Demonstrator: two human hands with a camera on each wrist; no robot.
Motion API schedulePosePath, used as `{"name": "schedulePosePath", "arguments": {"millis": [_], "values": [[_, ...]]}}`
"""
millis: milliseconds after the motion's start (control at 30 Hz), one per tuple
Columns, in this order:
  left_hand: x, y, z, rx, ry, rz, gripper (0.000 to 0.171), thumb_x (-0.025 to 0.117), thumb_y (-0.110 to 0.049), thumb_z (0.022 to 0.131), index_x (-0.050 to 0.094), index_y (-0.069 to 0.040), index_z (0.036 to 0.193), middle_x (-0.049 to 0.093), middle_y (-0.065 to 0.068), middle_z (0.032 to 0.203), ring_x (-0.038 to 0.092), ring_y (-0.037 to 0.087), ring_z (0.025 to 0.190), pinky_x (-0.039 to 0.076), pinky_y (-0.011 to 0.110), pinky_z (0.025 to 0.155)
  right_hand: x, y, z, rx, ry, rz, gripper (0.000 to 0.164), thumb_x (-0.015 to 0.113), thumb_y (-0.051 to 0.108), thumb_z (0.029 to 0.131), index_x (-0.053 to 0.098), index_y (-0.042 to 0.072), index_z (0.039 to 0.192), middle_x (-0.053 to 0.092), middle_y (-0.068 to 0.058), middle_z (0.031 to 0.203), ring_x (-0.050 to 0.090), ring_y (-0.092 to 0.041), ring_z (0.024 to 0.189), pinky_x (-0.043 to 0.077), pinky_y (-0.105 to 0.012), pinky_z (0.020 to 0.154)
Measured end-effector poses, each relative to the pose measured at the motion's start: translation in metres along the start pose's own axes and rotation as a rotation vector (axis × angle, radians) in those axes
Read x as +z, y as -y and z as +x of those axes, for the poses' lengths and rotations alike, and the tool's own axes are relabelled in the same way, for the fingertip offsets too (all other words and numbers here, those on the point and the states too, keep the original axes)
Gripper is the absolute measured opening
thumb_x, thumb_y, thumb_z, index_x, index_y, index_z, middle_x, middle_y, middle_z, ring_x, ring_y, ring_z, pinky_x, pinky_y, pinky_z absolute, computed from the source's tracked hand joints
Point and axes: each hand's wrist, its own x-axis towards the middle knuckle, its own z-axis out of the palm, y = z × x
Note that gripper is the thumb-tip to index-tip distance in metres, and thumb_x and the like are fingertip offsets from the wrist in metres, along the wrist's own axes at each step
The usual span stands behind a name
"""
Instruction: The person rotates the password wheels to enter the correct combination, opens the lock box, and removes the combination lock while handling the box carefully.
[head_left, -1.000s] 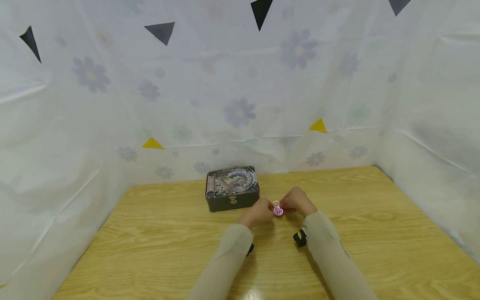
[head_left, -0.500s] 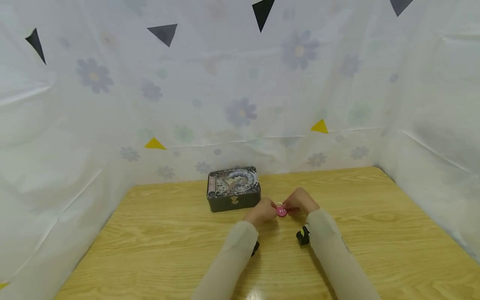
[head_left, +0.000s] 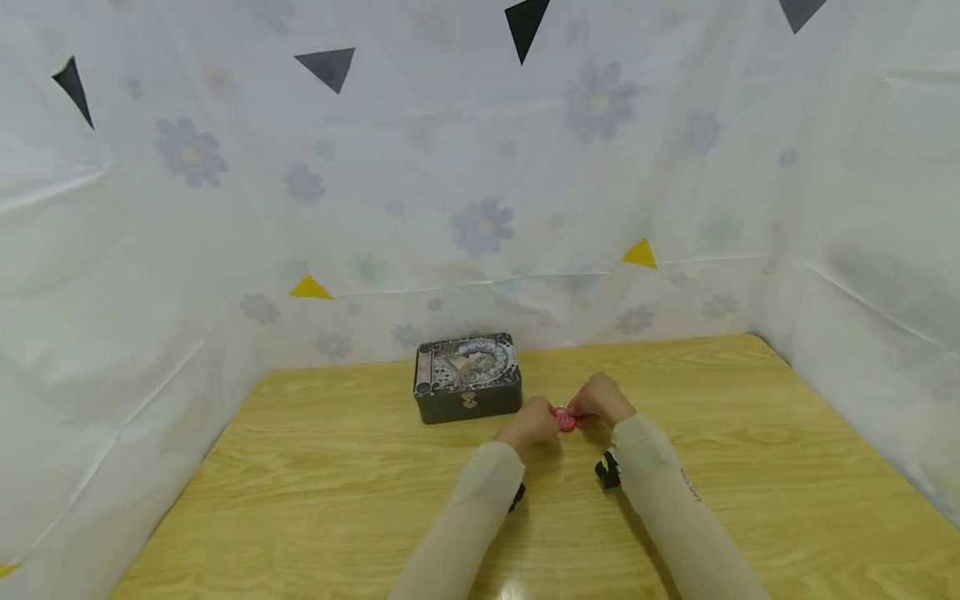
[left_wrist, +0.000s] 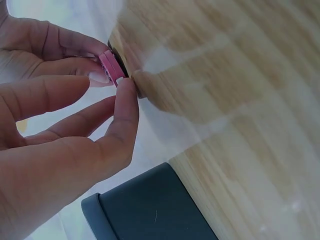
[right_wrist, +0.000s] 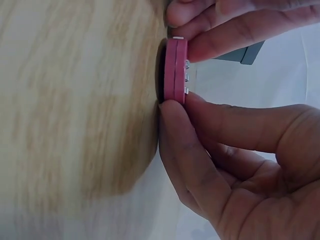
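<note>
A small pink combination padlock (head_left: 566,419) with silvery number dials is held close over the table, right of the box. In the right wrist view my right hand (right_wrist: 240,150) pinches the lower end of the padlock (right_wrist: 176,70) between thumb and fingers. At its other end, by a small white tab (right_wrist: 178,37), are the fingertips of my left hand (head_left: 534,422). The left wrist view has the left index finger (left_wrist: 127,105) bent with its tip right at that tab, the thumb apart from it. The padlock's shackle is mostly hidden by the fingers.
A dark box (head_left: 468,379) with a picture lid and a gold clasp (head_left: 468,400) stands at the back, just left of my left hand. White flowered sheets (head_left: 480,167) wall in the wooden table (head_left: 322,475). Black camera mounts (head_left: 608,471) hang under the wrists.
The left hand has shifted right, closer over the padlock and its shackle. The padlock's face has tilted, so less of its dials shows from above. The right hand keeps its hold; the box stays put.
</note>
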Motion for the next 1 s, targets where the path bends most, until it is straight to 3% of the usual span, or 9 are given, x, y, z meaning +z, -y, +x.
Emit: {"name": "schedulePosePath", "arguments": {"millis": [233,367,500,667,733,833,900,1000], "values": [[0.003,-0.001,-0.001,0.000,-0.017,-0.024,0.014,0.067,-0.004,0.084,0.064,0.009,0.080,0.046,0.003,0.066,0.041,0.014,0.058,0.033,0.021,0.050,-0.001,0.000,-0.003,-0.003,0.000,0.038,0.018,0.079,0.009,0.075,0.074,-0.007,0.079,0.068,-0.015,0.081,0.057,-0.018,0.069,0.052,-0.029,0.070],[0.003,-0.002,-0.004,-0.034,-0.041,-0.052,0.011,0.065,-0.001,0.083,0.059,0.009,0.082,0.045,0.005,0.069,0.041,0.016,0.060,0.033,0.023,0.051,0.001,0.001,-0.006,0.000,-0.004,0.074,0.017,0.078,0.007,0.075,0.072,-0.008,0.077,0.067,-0.013,0.076,0.058,-0.017,0.066,0.053,-0.028,0.066],[0.002,-0.003,-0.006,-0.057,-0.067,-0.026,0.010,0.063,-0.002,0.084,0.056,0.005,0.083,0.044,0.006,0.073,0.041,0.018,0.063,0.034,0.023,0.054,0.001,0.002,-0.009,-0.043,-0.047,0.081,0.015,0.075,0.004,0.073,0.065,-0.003,0.066,0.057,-0.006,0.063,0.053,-0.016,0.059,0.046,-0.024,0.056],[0.000,-0.004,-0.013,-0.016,-0.058,0.023,0.007,0.056,0.002,0.085,0.052,0.003,0.079,0.042,0.006,0.071,0.038,0.018,0.060,0.032,0.025,0.052,-0.004,0.006,-0.022,-0.121,-0.078,0.091,0.027,0.064,0.005,0.084,0.057,0.003,0.058,0.046,0.001,0.054,0.043,-0.013,0.052,0.037,-0.023,0.050],[-0.001,-0.004,-0.018,0.002,-0.050,0.016,0.004,0.053,0.003,0.087,0.054,0.007,0.087,0.046,0.009,0.077,0.040,0.020,0.064,0.034,0.027,0.055,-0.007,0.008,-0.030,-0.154,-0.071,0.118,0.032,0.057,0.002,0.087,0.052,0.005,0.055,0.039,0.003,0.050,0.036,-0.010,0.047,0.032,-0.022,0.046],[-0.003,-0.005,-0.028,0.006,-0.054,-0.046,0.029,0.050,0.002,0.090,0.051,0.014,0.116,0.056,0.018,0.104,0.048,0.024,0.077,0.041,0.031,0.063,-0.010,0.013,-0.044,-0.217,-0.093,0.144,0.030,0.048,-0.001,0.085,0.048,0.007,0.056,0.032,0.004,0.050,0.027,-0.009,0.046,0.025,-0.022,0.045],[-0.005,-0.006,-0.036,0.014,-0.075,-0.072,0.041,0.050,-0.003,0.093,0.043,0.014,0.130,0.054,0.023,0.122,0.053,0.026,0.090,0.047,0.035,0.073,-0.011,0.016,-0.054,-0.254,-0.116,0.153,0.027,0.046,-0.001,0.085,0.049,0.005,0.059,0.030,0.002,0.051,0.023,-0.010,0.047,0.023,-0.023,0.046],[-0.008,-0.007,-0.048,0.047,-0.117,-0.084,0.044,0.048,-0.011,0.099,0.040,0.013,0.134,0.055,0.026,0.125,0.056,0.027,0.096,0.049,0.041,0.083,-0.011,0.021,-0.070,-0.295,-0.178,0.162,0.019,0.047,0.002,0.090,0.062,-0.004,0.079,0.051,-0.004,0.063,0.037,-0.012,0.051,0.032,-0.025,0.048]]}}
